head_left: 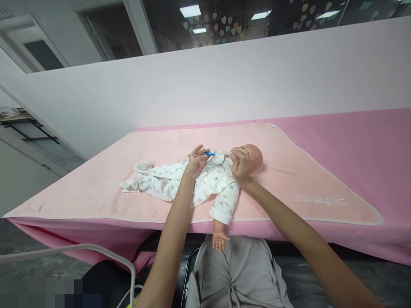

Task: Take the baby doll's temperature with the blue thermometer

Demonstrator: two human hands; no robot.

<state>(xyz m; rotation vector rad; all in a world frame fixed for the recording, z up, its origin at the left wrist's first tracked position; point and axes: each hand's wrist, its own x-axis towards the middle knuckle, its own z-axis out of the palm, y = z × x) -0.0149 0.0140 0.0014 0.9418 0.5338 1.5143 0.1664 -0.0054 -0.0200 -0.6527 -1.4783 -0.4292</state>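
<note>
A baby doll (252,157) in a white printed sleepsuit (208,182) lies on its back, head to the right and feet to the left. Above its chest, my two hands hold a slim clear tube with a blue end (210,154), roughly level. My left hand (196,160) is closed at the blue end. At the clear end, near the doll's face, my right hand (241,162) pinches with bent fingers that hide the tip. The doll's bare hand (220,240) hangs over the near table edge.
A peach mat (96,179) with a pale border lies over a pink tablecloth (359,149). Behind the table stands a low white wall (224,85). A pale cable or tube (80,247) curves at the lower left, beside a dark rounded seat (105,282).
</note>
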